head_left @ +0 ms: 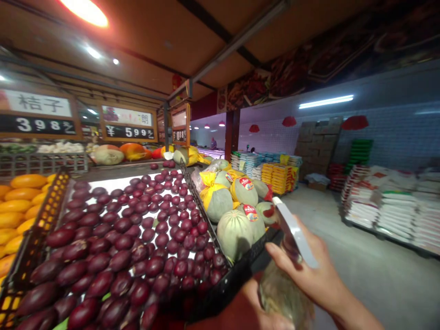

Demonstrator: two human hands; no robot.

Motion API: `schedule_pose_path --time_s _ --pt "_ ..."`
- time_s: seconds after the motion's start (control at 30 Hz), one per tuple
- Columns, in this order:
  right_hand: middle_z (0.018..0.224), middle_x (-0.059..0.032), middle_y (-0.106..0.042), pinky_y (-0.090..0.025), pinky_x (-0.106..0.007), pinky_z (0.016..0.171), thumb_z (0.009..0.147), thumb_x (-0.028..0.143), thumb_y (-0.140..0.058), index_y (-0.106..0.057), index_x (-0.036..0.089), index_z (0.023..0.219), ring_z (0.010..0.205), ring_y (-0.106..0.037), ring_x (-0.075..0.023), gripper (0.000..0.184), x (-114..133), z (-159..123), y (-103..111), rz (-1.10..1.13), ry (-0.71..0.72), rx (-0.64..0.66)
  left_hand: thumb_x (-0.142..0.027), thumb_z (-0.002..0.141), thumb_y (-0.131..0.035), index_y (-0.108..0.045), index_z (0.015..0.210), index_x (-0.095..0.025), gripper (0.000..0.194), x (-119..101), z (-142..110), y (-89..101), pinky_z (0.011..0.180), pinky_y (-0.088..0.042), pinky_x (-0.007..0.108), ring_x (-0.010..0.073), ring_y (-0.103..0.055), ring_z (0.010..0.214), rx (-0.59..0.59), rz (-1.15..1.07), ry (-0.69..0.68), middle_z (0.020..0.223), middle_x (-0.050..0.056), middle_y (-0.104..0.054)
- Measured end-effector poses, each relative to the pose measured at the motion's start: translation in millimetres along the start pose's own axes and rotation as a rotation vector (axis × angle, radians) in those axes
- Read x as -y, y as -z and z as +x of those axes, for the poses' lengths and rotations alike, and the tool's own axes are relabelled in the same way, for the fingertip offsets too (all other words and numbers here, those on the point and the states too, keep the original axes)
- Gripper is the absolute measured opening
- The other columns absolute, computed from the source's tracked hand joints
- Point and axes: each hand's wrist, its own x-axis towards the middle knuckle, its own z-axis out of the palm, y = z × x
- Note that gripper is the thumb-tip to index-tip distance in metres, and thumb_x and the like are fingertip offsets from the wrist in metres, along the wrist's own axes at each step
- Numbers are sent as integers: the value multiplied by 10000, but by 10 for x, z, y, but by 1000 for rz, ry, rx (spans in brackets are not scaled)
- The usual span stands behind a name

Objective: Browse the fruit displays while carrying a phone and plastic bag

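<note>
At the bottom right my right hand (318, 275) is closed around a flat white-edged object (292, 224), whose exact kind I cannot make out. Below it, my left hand (257, 305) grips a rounded, greenish-brown thing (283, 291), blurred and cut off by the lower edge. It has a shiny surface, and my right hand is just above it. Both hands are in front of pale green melons (233, 233), some with red stickers and yellow wrapping. Dark red plums (137, 256) lie spread to the left of my hands.
A black crate edge (220, 293) runs beside the plums and melons. Orange-yellow fruit (24, 201) fills a crate at far left. Price signs (129, 123) hang behind. Stacked white sacks (395, 211) stand at right, across a grey floor (309, 197).
</note>
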Motion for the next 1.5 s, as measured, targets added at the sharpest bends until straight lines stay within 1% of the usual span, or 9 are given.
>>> schedule_pose_path --time_s 0.17,0.37,0.47,0.57,0.7,0.87,1.1,1.37,1.5 --pt "665 36 -582 -456 -281 475 850 335 -566 -547 55 1370 479 -523 -149 591 -260 249 -40 169 -18 190 -482 419 -977 -731 1194 -285 838 237 214 47 896 -574 493 358 -697 1082 -95 -48 -129 1086 108 -763" --pt "664 27 -594 -436 -302 555 765 360 -528 -629 113 1185 531 -549 -167 497 -486 497 -134 290 -22 307 -424 546 -949 -717 1212 -175 747 446 367 113 883 -520 338 236 -712 997 -258 -82 -245 1143 119 -768" --pt "804 -14 -665 -462 -294 640 753 387 -518 -620 176 979 660 -619 -176 326 -608 638 -169 320 -55 249 -315 601 -911 -675 1191 -136 661 369 420 95 643 -470 207 97 -635 691 -407 -105 -204 921 38 -759" --pt "887 -32 -689 -467 -294 651 726 427 -534 -623 163 1059 650 -610 -168 434 -755 819 -176 345 -105 188 -302 701 -819 -647 1167 -136 524 256 469 90 460 -273 160 3 -372 477 -522 -3 -189 686 -67 -607" --pt "875 -49 -697 -477 -325 684 666 509 -564 -652 154 1078 666 -601 -191 551 -953 1013 -183 371 -152 116 -436 763 -770 -625 1174 -135 530 142 586 91 461 -276 171 14 -364 506 -513 150 -262 709 -60 -534" --pt "730 -37 -673 -472 -322 651 641 549 -563 -613 203 788 619 -591 -190 379 -1180 1048 -167 358 -241 -72 -644 570 -852 -561 1226 -73 916 72 829 104 418 -228 194 13 -323 448 -611 184 -181 643 -66 -515" --pt "720 -37 -690 -458 -348 688 604 573 -603 -687 189 817 658 -610 -219 446 -1570 1025 -1 283 -367 -243 -719 514 -856 -568 1231 -111 983 -3 1090 11 393 -178 213 11 -290 382 -616 179 -133 552 -101 -506" --pt "831 -63 -733 -492 -377 775 570 597 -624 -734 162 944 747 -661 -246 584 -1778 750 176 223 -530 -270 -578 540 -897 -630 1206 -87 869 166 1185 -60 390 -234 222 22 -408 431 -533 77 -60 744 -4 -682" --pt "699 -43 -693 -478 -373 740 557 609 -626 -716 186 800 693 -650 -250 496 -1777 535 212 169 -619 -279 -512 508 -939 -652 1161 -77 835 256 1094 -145 381 -235 199 19 -432 429 -520 41 9 687 -23 -670"
